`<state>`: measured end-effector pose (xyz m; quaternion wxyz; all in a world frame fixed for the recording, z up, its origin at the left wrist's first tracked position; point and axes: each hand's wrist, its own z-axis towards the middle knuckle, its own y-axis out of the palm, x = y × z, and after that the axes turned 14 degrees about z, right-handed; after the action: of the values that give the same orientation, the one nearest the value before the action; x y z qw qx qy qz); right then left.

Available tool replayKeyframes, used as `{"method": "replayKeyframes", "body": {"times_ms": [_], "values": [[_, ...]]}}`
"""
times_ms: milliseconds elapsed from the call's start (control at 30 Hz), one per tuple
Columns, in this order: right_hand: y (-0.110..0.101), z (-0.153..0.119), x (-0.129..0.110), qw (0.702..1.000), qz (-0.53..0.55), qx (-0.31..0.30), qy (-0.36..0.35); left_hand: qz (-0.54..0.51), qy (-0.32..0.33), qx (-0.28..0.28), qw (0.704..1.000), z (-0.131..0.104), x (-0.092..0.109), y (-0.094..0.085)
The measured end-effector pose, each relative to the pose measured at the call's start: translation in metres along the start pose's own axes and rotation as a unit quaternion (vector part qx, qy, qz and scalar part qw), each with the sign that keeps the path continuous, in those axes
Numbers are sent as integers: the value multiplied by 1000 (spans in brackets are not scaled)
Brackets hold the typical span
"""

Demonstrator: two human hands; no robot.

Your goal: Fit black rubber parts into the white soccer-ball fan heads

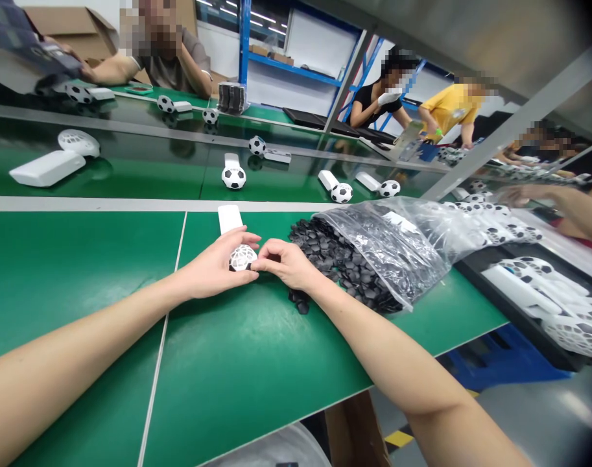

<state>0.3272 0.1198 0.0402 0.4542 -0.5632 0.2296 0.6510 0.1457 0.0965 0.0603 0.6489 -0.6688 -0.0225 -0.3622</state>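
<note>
A white openwork soccer-ball piece [242, 258] with a flat white handle [230, 219] lies over the green table [96, 292]. My left hand [218, 263] is wrapped round its ball part, thumb below and fingers above. At the ball's right side my right hand [286, 263] pinches with thumb and forefinger; whatever is between the fingertips is too small to name. Just right of that hand, black flat pieces [354, 272] spill out of a clear plastic bag [397, 240].
Finished-looking black-and-white ball pieces [234, 176] stand on the belt behind a pale rail [106, 205]. A black tray [485, 275] of white ball parts [568, 305] is at right. Several people sit across and to the right, one in a yellow shirt [451, 110].
</note>
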Motion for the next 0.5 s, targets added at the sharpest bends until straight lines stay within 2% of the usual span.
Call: {"method": "replayKeyframes", "body": {"times_ms": [500], "values": [[-9,6,-1,997,39,-40,60,-13,-25,38,999,1,8,5]]}}
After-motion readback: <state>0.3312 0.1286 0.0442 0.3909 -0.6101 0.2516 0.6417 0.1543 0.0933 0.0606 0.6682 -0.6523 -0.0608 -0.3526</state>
